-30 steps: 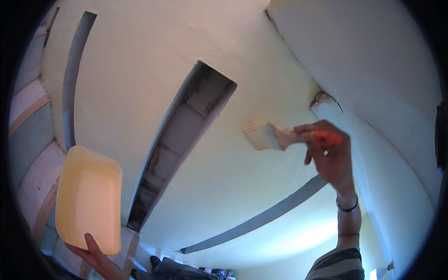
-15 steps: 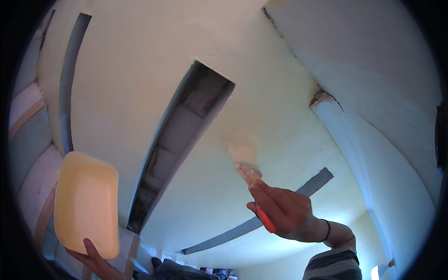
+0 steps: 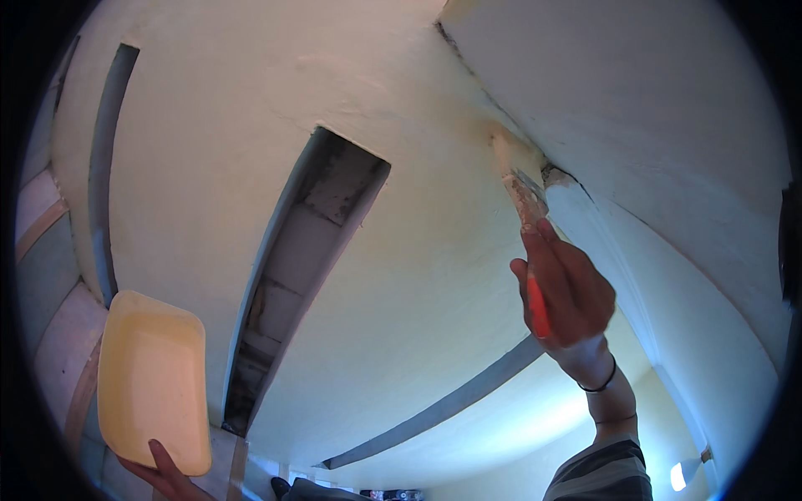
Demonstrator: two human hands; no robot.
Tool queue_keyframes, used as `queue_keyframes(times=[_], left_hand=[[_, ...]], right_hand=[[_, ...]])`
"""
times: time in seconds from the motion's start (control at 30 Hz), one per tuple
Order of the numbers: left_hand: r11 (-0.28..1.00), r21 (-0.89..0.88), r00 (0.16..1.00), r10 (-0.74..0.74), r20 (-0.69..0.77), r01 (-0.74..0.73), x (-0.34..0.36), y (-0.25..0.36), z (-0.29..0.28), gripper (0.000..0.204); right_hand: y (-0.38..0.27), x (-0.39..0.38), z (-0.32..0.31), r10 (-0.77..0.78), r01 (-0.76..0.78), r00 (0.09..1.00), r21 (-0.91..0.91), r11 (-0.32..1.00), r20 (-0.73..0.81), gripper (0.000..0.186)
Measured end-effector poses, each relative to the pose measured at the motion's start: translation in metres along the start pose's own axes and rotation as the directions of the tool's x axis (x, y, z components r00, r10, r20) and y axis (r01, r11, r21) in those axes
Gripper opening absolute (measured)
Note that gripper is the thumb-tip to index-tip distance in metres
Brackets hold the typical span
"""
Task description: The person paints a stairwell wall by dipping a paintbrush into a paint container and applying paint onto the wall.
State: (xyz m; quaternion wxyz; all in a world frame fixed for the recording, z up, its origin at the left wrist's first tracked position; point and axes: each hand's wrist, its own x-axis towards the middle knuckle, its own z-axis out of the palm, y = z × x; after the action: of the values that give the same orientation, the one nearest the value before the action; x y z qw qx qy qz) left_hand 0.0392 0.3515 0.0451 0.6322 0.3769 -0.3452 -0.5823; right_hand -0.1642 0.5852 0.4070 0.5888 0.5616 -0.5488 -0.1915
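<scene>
My right hand [image 3: 572, 296] is closed round the red handle of a paintbrush [image 3: 526, 196], its metal part crusted with pale paint. The brush's bristles reach the cream painted surface [image 3: 418, 250] near a corner where it meets another pale surface. Whether they press on it is hard to tell. At the lower left, my left hand [image 3: 167, 476] grips the near rim of a shallow yellow plastic tub [image 3: 203, 401], thumb over the inside and fingers underneath. The tub is tilted toward me, and its inside looks pale and smooth.
Long recessed slots cut the cream surface; the widest [image 3: 309, 225] shows grey blocks inside. A cracked, rough-edged corner [image 3: 555, 174] lies just right of the brush. Pale panels with strips [image 3: 63, 334] stand at the left. A small bright light [image 3: 677, 477] shows at the lower right.
My right hand has moved up and to the right with the paintbrush, from the middle of the cream surface to the corner. My left hand still holds the tub, slightly lower in view.
</scene>
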Motion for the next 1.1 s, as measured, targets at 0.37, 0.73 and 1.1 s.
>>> queue_keyframes(times=[0.37,0.73,1.1], left_hand=[[0.999,-0.026,1.000,0.021,0.000,-0.021,-0.004,0.001,-0.002,0.068],[1.000,0.010,0.999,0.008,-0.047,-0.007,-0.009,0.004,-0.003,0.066],[1.000,0.030,0.998,0.010,-0.055,-0.008,-0.003,0.001,-0.006,0.066]], right_hand=[[-0.015,0.005,0.007,-0.063,0.065,0.995,-0.024,0.998,0.074,0.032],[-0.022,0.010,0.017,-0.090,0.090,0.993,0.010,0.996,0.074,0.034],[-0.035,0.022,0.008,-0.092,0.104,0.993,0.186,0.977,-0.071,0.031]])
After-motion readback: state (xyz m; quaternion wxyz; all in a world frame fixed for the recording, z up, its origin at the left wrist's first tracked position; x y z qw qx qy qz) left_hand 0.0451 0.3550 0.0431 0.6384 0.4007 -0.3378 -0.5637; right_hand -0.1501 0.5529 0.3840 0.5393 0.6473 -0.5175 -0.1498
